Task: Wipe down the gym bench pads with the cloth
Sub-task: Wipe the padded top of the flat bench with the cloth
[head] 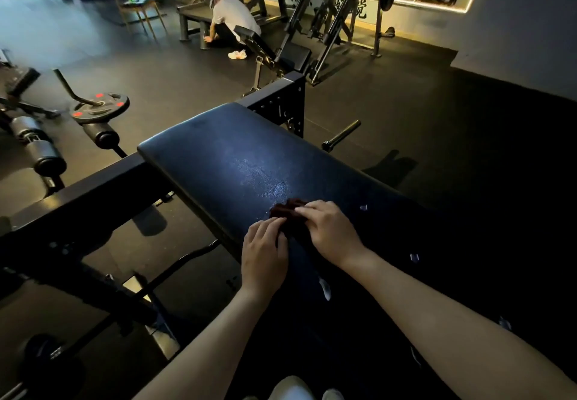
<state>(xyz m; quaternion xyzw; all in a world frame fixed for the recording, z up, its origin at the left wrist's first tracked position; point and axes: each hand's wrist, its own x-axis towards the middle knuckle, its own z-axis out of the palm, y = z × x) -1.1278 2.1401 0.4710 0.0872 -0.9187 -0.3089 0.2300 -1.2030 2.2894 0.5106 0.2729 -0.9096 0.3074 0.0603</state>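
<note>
Both hands together mid-pad: left hand (264, 248) and right hand (327, 232) pinch the small dark-red bunched cloth (288, 209) on the long black vinyl bench pad (237, 156). Risk: cloth's wadded, so little contact w/ pad, likely streaks and missed far end/edges. Near-right pad is in shadow, easy to skip.

The bench pad (237, 156) ran away from the person, with the cloth (288, 212) lying on its near half between the left hand (265, 251) and the right hand (331, 232), both touching it. A frame beam (93, 187) crossed to the left of the pad, and beyond that, further left, a weight plate (100, 107) sat on the floor (406, 109) above two roller pads (46, 153). Behind the pad's far end stood an incline bench (268, 47), with a crouching person (232, 22) behind it and a chair (137, 6) to that person's left.
</note>
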